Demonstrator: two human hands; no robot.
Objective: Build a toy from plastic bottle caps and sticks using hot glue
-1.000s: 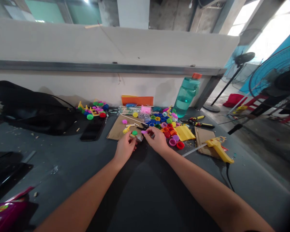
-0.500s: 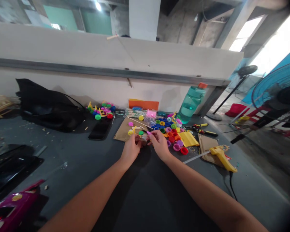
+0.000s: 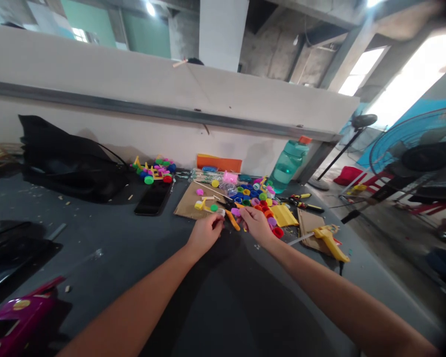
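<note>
1. Over the middle of the surface (image 3: pixel 141 248), well in from its near edge, the right hand (image 3: pixel 255 223) has thumb and fingers drawn narrow on a small purple piece (image 3: pixel 235 211). It looks a light pinch, so the piece could slip out and roll among the loose caps (image 3: pixel 278 232) just beside that hand.

2. The left hand (image 3: pixel 208 229) is curled in at the near edge of the brown cardboard (image 3: pixel 186 206), a small pale piece (image 3: pixel 221 212) showing at its fingertips. From here I can't tell whether it is gripped or only touched; if it's loose, a nudge could tip it aside.

3. An orange-handled tool (image 3: pixel 232 219) lies between the two hands. Bringing them together could knock it, and a knuckle might catch on it.

4. The green cap (image 3: pixel 214 208) sits close beyond the left fingers; a careless sweep could push it across the cardboard.

5. Toward the surface's right edge lies a yellow glue gun (image 3: pixel 330 242), cord trailing. I can't tell if it's hot; a forearm swinging wide or a tugged cord could drag it over.

6. The water bottle (image 3: pixel 287 166) stands by the back edge, behind the caps; a long reach could topple it.
</note>
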